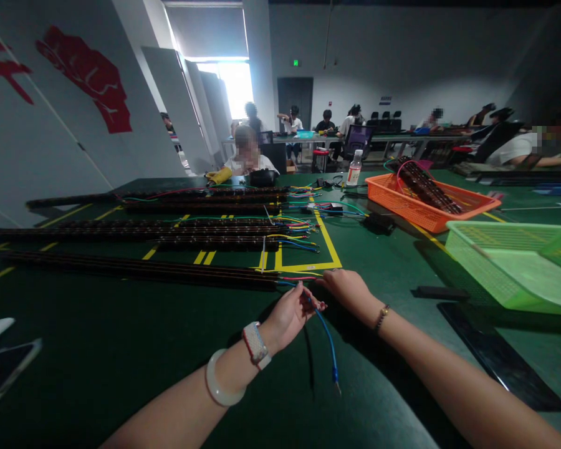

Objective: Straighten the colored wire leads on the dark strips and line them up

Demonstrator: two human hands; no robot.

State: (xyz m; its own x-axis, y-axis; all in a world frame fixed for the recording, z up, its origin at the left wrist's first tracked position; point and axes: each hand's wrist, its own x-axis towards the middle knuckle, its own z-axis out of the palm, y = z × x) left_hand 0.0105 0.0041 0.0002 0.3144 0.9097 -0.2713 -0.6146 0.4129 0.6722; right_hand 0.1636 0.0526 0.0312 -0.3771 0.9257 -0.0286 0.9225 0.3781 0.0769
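My left hand [290, 317] has its fingers pinched on a blue wire [328, 337]. The wire's free end hangs down to the right and carries a blue sleeve with a metal tip. At the other end it runs into a long dark bundle of strips [144, 268] lying across the table. My right hand [348, 290] is just right of the left, its fingers closed at the end of a red wire [299, 278]. A yellow wire [308, 272] passes close to those fingertips. The fingertips of the right hand are partly hidden.
Several more wired strip bundles [206, 231] lie behind, over yellow tape lines. An orange basket [406, 202] holds another bundle; a green basket [477, 274] stands at right. Nearby are a black slab [500, 355], a bottle [354, 168] and a seated person [247, 156] opposite.
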